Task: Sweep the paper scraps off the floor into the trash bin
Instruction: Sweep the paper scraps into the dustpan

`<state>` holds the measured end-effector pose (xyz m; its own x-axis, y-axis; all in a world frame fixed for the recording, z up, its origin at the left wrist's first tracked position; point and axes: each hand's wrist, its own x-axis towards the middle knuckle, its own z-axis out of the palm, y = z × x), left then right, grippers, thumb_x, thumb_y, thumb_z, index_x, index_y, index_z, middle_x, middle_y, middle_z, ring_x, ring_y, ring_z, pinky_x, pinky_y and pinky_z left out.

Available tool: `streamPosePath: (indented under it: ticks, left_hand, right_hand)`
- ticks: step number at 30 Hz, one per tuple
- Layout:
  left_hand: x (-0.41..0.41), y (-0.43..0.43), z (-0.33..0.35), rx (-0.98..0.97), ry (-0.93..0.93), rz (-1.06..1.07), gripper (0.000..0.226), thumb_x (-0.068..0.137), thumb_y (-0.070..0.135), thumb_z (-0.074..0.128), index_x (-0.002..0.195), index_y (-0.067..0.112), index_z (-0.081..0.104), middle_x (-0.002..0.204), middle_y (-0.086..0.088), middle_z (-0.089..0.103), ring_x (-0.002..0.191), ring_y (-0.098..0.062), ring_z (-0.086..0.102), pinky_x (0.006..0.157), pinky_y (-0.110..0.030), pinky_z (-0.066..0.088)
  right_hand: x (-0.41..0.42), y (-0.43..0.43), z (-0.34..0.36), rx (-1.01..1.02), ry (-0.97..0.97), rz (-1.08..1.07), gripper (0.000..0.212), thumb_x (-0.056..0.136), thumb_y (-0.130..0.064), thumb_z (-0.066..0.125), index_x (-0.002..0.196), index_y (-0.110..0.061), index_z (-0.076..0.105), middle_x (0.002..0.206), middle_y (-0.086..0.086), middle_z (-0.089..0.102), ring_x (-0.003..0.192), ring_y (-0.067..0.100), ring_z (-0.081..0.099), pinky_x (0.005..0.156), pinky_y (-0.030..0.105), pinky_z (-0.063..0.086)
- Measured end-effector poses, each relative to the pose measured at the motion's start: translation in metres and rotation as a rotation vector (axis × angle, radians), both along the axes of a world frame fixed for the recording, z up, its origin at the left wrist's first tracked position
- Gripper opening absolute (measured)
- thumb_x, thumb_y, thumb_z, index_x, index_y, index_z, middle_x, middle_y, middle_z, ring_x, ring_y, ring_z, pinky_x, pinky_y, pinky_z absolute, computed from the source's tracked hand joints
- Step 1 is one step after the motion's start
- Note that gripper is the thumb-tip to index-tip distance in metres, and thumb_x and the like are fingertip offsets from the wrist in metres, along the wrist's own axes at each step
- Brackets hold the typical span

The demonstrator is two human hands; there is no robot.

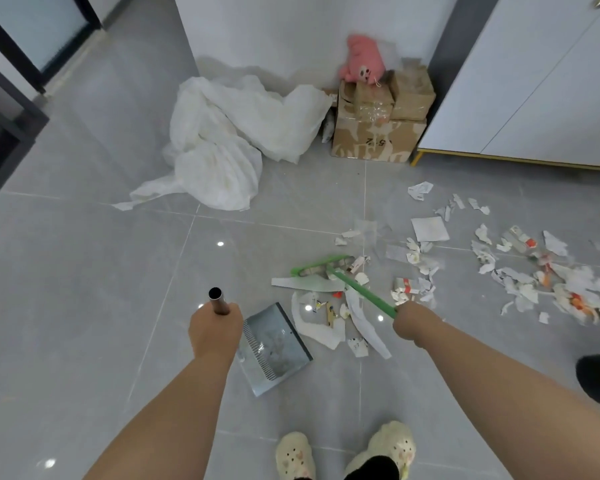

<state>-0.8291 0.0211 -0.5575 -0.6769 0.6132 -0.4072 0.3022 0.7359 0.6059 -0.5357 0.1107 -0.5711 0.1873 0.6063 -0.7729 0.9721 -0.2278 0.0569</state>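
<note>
You stand on a glossy grey tiled floor (84,271) with pale grout lines and small reflections of ceiling lights. Your left hand (215,332) is curled around the top of a metal tube (218,301), the handle of the grey dustpan (274,348), which rests on the tiles just ahead of your feet with its mouth facing right. Your right hand (411,323) is wrapped around the green broom handle (364,292). The broom head (321,265) sits on the floor beyond the dustpan, among the litter.

The paper scraps (326,327) lie in a loose heap touching the dustpan's open edge. More paper scraps are scattered across the tiles to your right, with orange-printed bits mixed in.

A white wall (274,29) closes the far side. A crumpled white sheet (229,133) is bundled on the floor against it. Beside the sheet stands a stack of cardboard boxes (378,126) with a pink plush toy (361,60) on top. A white cabinet (534,81) on a gold-coloured base fills the right corner. A dark door frame (0,133) runs along the left. Your cream slippers (295,455) show at the bottom edge.
</note>
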Motion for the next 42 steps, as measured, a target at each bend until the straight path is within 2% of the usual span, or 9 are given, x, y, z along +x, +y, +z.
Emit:
streamPosePath:
  ticks: [4, 8, 12, 18, 24, 30, 34, 37, 42]
  left_hand:
    - [-0.001, -0.011, -0.019, -0.031, -0.058, 0.055, 0.032, 0.085, 0.011, 0.045, 0.057, 0.011, 0.031, 0.053, -0.004, 0.034, 0.051, -0.020, 0.031, 0.051, -0.026, 0.026]
    - [-0.012, -0.017, -0.027, -0.080, -0.064, 0.030, 0.029, 0.085, 0.011, 0.044, 0.058, 0.010, 0.033, 0.055, -0.005, 0.036, 0.050, -0.021, 0.033, 0.052, -0.025, 0.027]
    - [-0.022, -0.028, -0.031, -0.142, -0.088, -0.033, 0.026, 0.085, 0.014, 0.046, 0.062, 0.012, 0.033, 0.060, -0.004, 0.036, 0.054, -0.021, 0.033, 0.055, -0.029, 0.028]
    - [-0.006, -0.046, -0.029, -0.146, -0.110, -0.091, 0.022, 0.085, 0.018, 0.046, 0.064, 0.011, 0.043, 0.065, -0.008, 0.049, 0.060, -0.026, 0.050, 0.057, -0.029, 0.037]
    - [0.002, -0.061, -0.038, -0.093, -0.135, -0.105, 0.019, 0.085, 0.018, 0.048, 0.066, 0.014, 0.046, 0.071, -0.008, 0.052, 0.066, -0.027, 0.052, 0.062, -0.029, 0.040]
    - [0.003, -0.064, -0.039, -0.116, -0.141, -0.147, 0.017, 0.087, 0.020, 0.049, 0.072, 0.012, 0.050, 0.072, -0.006, 0.051, 0.068, -0.025, 0.050, 0.062, -0.028, 0.038]
    - [-0.018, -0.079, -0.046, -0.133, -0.177, -0.172, 0.023, 0.082, 0.025, 0.049, 0.087, 0.007, 0.063, 0.075, -0.009, 0.057, 0.067, -0.026, 0.055, 0.065, -0.031, 0.044]
    - [-0.029, -0.095, -0.051, -0.150, -0.203, -0.246, 0.023, 0.082, 0.024, 0.047, 0.079, 0.008, 0.063, 0.068, -0.006, 0.055, 0.065, -0.025, 0.052, 0.065, -0.032, 0.042]
    - [-0.031, -0.113, -0.055, -0.174, -0.221, -0.343, 0.021, 0.084, 0.020, 0.046, 0.073, 0.007, 0.058, 0.062, -0.005, 0.047, 0.060, -0.021, 0.044, 0.061, -0.030, 0.037]
  right_hand:
    - [-0.013, -0.013, -0.004, -0.005, 0.131, -0.177, 0.028, 0.095, -0.004, 0.033, 0.116, -0.004, 0.051, 0.070, 0.007, 0.042, 0.054, 0.016, 0.038, 0.044, 0.024, 0.032]
    - [-0.031, -0.034, -0.008, -0.134, 0.222, -0.504, 0.021, 0.096, -0.005, 0.031, 0.079, -0.007, 0.042, 0.069, 0.009, 0.036, 0.053, 0.015, 0.029, 0.044, 0.020, 0.025]
    - [-0.048, -0.068, -0.012, -0.246, 0.250, -0.473, 0.025, 0.097, -0.005, 0.027, 0.075, -0.009, 0.037, 0.066, 0.007, 0.034, 0.052, 0.014, 0.027, 0.040, 0.021, 0.023]
    - [-0.055, -0.123, -0.013, -0.293, 0.263, -0.361, 0.012, 0.093, -0.006, 0.027, 0.093, -0.009, 0.039, 0.058, 0.010, 0.044, 0.040, 0.016, 0.036, 0.032, 0.009, 0.027]
    - [-0.046, -0.184, -0.002, -0.349, 0.350, -0.491, 0.037, 0.095, -0.011, 0.025, 0.127, -0.011, 0.043, 0.065, 0.005, 0.040, 0.046, 0.011, 0.032, 0.040, 0.015, 0.029]
    - [-0.039, -0.199, 0.014, -0.276, 0.359, -0.716, 0.016, 0.097, -0.021, 0.035, 0.088, -0.011, 0.043, 0.060, 0.004, 0.038, 0.044, 0.011, 0.030, 0.038, 0.009, 0.024]
    - [-0.032, -0.201, 0.011, -0.061, 0.384, -0.520, 0.033, 0.091, -0.008, 0.031, 0.113, -0.011, 0.055, 0.066, 0.006, 0.041, 0.048, 0.014, 0.036, 0.043, 0.016, 0.028]
    - [-0.022, -0.198, 0.011, 0.058, 0.337, -0.374, 0.040, 0.088, -0.003, 0.033, 0.119, -0.010, 0.058, 0.068, 0.002, 0.044, 0.052, 0.015, 0.040, 0.045, 0.020, 0.031]
    - [0.002, -0.191, -0.007, 0.112, 0.216, -0.449, 0.036, 0.089, -0.005, 0.036, 0.121, -0.007, 0.053, 0.071, 0.003, 0.044, 0.056, 0.017, 0.043, 0.050, 0.022, 0.034]
